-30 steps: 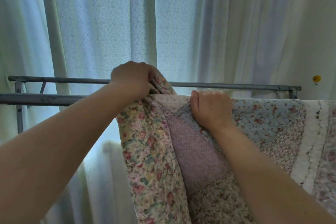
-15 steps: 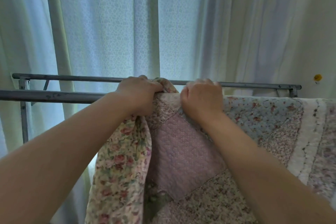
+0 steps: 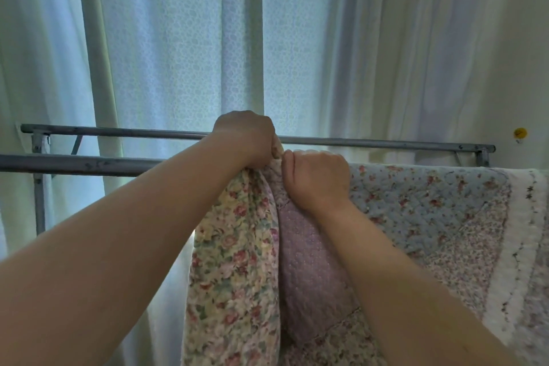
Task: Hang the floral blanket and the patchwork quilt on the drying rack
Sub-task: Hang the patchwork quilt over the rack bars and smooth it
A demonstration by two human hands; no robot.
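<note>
We drew our two hands together at the top edge of the quilt on the near rail.

Half a second earlier our left hand [image 3: 248,137] and right hand [image 3: 319,177] were a little apart; now they nearly touched, each grip clenched on the bunched edge of the pastel patchwork quilt [image 3: 421,217], which lay draped over the near bar of the grey metal drying rack [image 3: 77,164], its yellow floral backing [image 3: 234,261] hanging folded at the left. We judged the quilt nearly hung, needing spreading leftward. The floral blanket was nowhere in view; the quilt's lower part was cut off, our fingertips buried in cloth.
</note>
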